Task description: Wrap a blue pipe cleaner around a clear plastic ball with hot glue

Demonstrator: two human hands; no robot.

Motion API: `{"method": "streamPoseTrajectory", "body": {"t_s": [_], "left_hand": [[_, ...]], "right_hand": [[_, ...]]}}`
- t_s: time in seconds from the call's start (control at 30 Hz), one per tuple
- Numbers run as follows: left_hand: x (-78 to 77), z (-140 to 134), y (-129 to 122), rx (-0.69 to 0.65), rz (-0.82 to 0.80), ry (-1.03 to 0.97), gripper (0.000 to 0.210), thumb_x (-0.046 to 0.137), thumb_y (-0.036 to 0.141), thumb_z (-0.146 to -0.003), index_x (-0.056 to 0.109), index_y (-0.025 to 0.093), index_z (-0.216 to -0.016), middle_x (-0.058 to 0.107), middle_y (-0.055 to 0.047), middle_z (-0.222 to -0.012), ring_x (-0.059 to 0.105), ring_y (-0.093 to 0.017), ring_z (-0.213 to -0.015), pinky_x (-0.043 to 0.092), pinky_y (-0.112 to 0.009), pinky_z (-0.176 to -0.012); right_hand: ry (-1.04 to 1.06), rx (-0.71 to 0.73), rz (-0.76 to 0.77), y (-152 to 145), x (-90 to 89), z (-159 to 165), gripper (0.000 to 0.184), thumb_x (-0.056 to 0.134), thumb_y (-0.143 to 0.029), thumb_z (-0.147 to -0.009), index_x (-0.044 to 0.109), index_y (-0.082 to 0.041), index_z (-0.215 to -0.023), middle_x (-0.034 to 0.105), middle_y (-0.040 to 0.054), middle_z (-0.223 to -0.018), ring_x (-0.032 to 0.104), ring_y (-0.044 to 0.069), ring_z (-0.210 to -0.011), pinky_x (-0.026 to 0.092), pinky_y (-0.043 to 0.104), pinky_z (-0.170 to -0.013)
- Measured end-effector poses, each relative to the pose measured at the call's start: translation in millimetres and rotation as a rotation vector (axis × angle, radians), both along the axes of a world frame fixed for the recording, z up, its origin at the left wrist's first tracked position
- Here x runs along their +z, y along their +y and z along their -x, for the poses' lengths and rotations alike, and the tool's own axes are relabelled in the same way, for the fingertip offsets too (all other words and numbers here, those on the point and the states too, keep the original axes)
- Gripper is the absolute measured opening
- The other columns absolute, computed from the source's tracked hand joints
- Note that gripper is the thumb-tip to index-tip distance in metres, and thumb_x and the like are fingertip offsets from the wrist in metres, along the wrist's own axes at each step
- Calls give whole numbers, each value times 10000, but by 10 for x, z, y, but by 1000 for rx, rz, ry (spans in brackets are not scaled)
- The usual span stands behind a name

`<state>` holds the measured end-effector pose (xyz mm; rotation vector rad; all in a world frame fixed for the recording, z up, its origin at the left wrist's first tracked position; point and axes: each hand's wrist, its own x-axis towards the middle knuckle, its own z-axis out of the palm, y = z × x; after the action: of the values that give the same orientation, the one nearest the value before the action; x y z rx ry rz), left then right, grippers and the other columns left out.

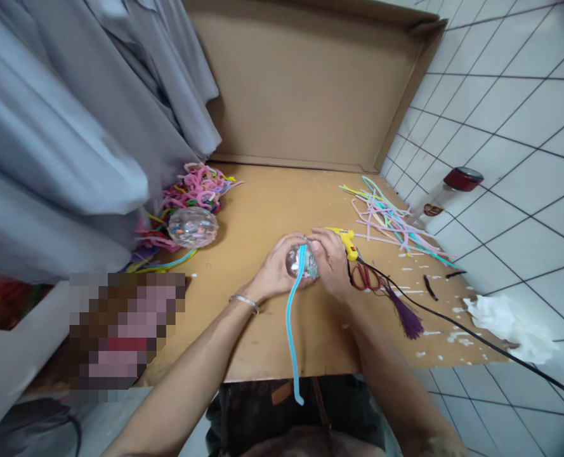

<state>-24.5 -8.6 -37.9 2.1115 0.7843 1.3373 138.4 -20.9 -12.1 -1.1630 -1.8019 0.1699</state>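
Observation:
A clear, faceted ball (293, 261) sits between my two hands at the middle of the table. My left hand (276, 263) curls round its left side. My right hand (329, 257) lies against its right side, with the fingertips near the top. A blue pipe cleaner (290, 317) runs from the top of the ball down toward me, and its bent free end hangs past the table's front edge. Right beside my right hand lies a yellow glue gun (347, 241), partly hidden by it. Red-handled scissors (366, 278) rest just below the glue gun.
Loose pipe cleaners (386, 219) lie at the back right by a red-lidded bottle (453, 190). A purple tassel (405, 317), a black cord (434, 320) and crumpled tissue (514, 327) are at right. At left, another clear ball (193, 227) stands before a tangled pipe-cleaner heap (205, 187) and grey curtain (96, 127).

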Motion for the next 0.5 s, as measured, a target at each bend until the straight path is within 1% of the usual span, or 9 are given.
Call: {"method": "streamPoseTrajectory", "body": {"t_s": [0.07, 0.13, 0.2, 0.23, 0.3, 0.33, 0.4, 0.5], "left_hand": [[0, -1, 0, 6, 4, 2, 682, 842, 310, -607, 518, 228, -1202, 544, -132, -1293, 527, -302, -1246, 439, -500, -1058], [-2, -2, 3, 6, 6, 3, 685, 844, 305, -602, 517, 234, -1200, 549, -123, -1290, 526, -301, -1249, 435, -499, -1061], [-2, -3, 6, 6, 4, 11, 689, 844, 293, -598, 515, 240, -1201, 553, -116, -1286, 521, -301, -1253, 429, -503, -1065], [-1, -4, 7, 6, 2, 17, 690, 844, 287, -595, 514, 241, -1200, 554, -114, -1284, 519, -302, -1254, 426, -505, -1066], [3, -6, 6, 11, 1, 25, 698, 846, 276, -586, 513, 241, -1198, 551, -116, -1289, 515, -306, -1253, 418, -508, -1071], [6, -8, 4, 14, 1, 29, 700, 848, 274, -582, 514, 241, -1197, 551, -117, -1289, 515, -308, -1252, 416, -508, -1071], [12, -12, -2, 17, -1, 38, 703, 849, 274, -579, 513, 241, -1196, 552, -120, -1286, 518, -312, -1246, 416, -507, -1068], [19, -13, -10, 17, -18, 38, 695, 845, 280, -587, 512, 241, -1196, 559, -122, -1275, 520, -314, -1243, 420, -514, -1062]], "right_hand": [[-46, -57, -7, -11, 24, -17, 368, 332, -365, -1004, 637, -166, -1060, 661, 97, -1109, 563, 208, -1090, 398, 368, -969], [-167, -158, 4, -58, 41, -58, 349, 332, -334, -1000, 630, -154, -1027, 672, 103, -1043, 573, 219, -1027, 406, 357, -912], [-364, -328, 40, -160, 26, -134, 318, 357, -319, -984, 624, -148, -961, 670, 117, -965, 574, 237, -942, 403, 354, -842], [-486, -438, 74, -230, 2, -186, 303, 378, -323, -974, 620, -146, -931, 663, 127, -923, 568, 245, -890, 396, 356, -805], [-687, -626, 167, -391, -77, -313, 265, 432, -329, -953, 608, -133, -935, 651, 147, -900, 560, 255, -839, 381, 352, -755], [-767, -683, 213, -470, -127, -382, 264, 454, -342, -945, 601, -123, -953, 646, 156, -894, 562, 261, -827, 379, 350, -736], [-882, -702, 268, -601, -226, -512, 250, 480, -326, -935, 585, -116, -1020, 644, 163, -915, 578, 270, -843, 384, 347, -740], [-917, -702, 329, -693, -303, -643, 243, 462, -285, -944, 575, -127, -1091, 640, 157, -950, 601, 260, -875, 387, 326, -740]]}}
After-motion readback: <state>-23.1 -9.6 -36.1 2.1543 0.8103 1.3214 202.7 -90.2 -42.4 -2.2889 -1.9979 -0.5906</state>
